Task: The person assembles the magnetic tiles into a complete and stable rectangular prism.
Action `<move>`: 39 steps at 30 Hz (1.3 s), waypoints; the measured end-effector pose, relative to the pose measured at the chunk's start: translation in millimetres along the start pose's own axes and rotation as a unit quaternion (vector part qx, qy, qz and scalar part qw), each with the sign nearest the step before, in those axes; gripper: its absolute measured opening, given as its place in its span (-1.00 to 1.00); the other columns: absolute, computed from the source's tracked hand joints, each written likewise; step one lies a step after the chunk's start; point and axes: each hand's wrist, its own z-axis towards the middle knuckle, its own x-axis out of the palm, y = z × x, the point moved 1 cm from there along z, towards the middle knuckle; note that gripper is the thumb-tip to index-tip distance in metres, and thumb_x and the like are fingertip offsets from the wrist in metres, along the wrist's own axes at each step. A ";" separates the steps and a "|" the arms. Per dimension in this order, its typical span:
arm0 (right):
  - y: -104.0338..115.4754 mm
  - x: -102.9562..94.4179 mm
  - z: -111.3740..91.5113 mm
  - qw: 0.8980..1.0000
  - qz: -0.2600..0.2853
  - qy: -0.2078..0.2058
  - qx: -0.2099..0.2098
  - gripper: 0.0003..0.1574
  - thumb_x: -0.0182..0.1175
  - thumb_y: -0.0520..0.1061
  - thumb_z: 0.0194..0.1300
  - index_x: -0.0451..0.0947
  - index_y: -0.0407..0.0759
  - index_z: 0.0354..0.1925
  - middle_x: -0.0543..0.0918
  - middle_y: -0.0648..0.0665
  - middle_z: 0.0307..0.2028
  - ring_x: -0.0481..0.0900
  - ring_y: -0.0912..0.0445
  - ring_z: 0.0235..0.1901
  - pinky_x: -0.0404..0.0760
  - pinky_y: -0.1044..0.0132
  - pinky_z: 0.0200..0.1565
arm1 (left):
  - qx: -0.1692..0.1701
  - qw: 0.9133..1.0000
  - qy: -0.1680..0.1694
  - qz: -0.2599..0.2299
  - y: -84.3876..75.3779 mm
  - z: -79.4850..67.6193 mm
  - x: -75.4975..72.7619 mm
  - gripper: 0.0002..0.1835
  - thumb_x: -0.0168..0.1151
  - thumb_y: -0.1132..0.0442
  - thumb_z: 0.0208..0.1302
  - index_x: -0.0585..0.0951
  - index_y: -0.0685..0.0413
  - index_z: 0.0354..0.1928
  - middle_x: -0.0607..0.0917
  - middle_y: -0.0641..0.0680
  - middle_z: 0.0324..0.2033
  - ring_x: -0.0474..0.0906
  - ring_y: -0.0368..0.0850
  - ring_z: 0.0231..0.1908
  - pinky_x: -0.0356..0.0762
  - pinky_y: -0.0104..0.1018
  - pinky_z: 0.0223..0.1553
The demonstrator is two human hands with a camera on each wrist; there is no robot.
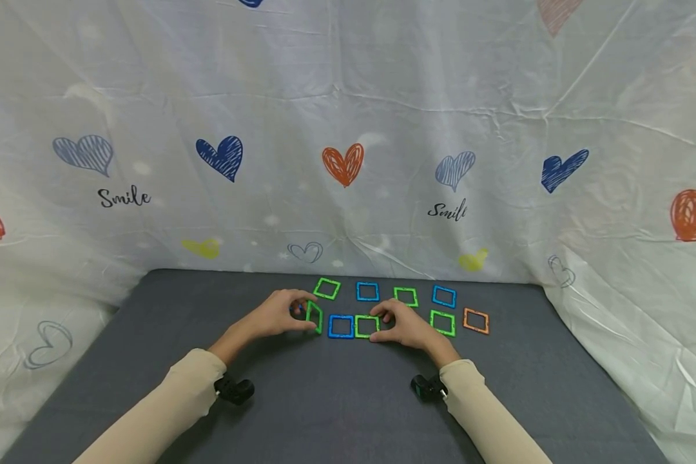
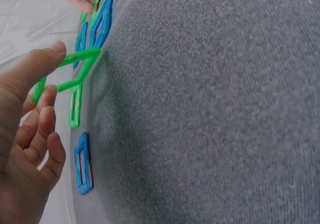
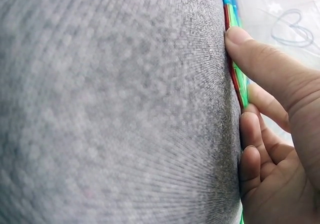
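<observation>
My left hand pinches a green square magnetic tile frame between thumb and fingers, holding it tilted up on edge. Just right of it, a blue square tile lies flat on the table. Side by side with that blue tile is another green tile. The thumb and fingers of my right hand grip this second green tile at its right side, flat on the cloth. Another blue tile lies by my left fingers, mostly hidden behind the hand in the head view.
A back row holds a green tile, a blue tile, a green tile and a blue tile. Right of my right hand lie a green tile and an orange tile. A heart-printed curtain hangs behind the grey table.
</observation>
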 end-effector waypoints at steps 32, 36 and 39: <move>0.6 -0.4 -0.1 1.000 -0.004 0.005 -0.011 -0.39 0.52 -0.06 0.21 0.59 -0.25 0.15 0.59 -0.09 0.03 0.50 0.04 -0.09 0.54 0.08 -0.03 | 0.036 0.998 0.010 -0.046 -0.5 -0.5 11.3 -0.35 0.41 0.10 0.36 0.48 0.33 0.34 0.53 0.26 0.14 0.63 0.15 0.00 0.59 0.01 0.02; -0.4 -1.6 -0.6 1.000 -0.007 0.010 -0.013 -0.38 0.52 -0.05 0.22 0.58 -0.26 0.17 0.59 -0.11 0.04 0.50 0.04 -0.08 0.54 0.07 -0.02 | 0.036 0.997 0.003 -0.068 -0.1 0.4 12.9 -0.34 0.42 0.11 0.35 0.46 0.31 0.36 0.53 0.29 0.21 0.63 0.14 0.02 0.61 -0.02 -0.01; -1.4 -2.9 0.2 1.000 -0.003 0.020 -0.017 -0.35 0.51 -0.03 0.23 0.56 -0.28 0.19 0.58 -0.12 0.06 0.51 0.04 -0.08 0.54 0.08 -0.02 | 0.029 0.997 -0.007 -0.074 0.6 -0.2 14.8 -0.36 0.44 0.09 0.33 0.48 0.26 0.34 0.55 0.26 0.22 0.62 0.12 0.02 0.61 -0.03 -0.02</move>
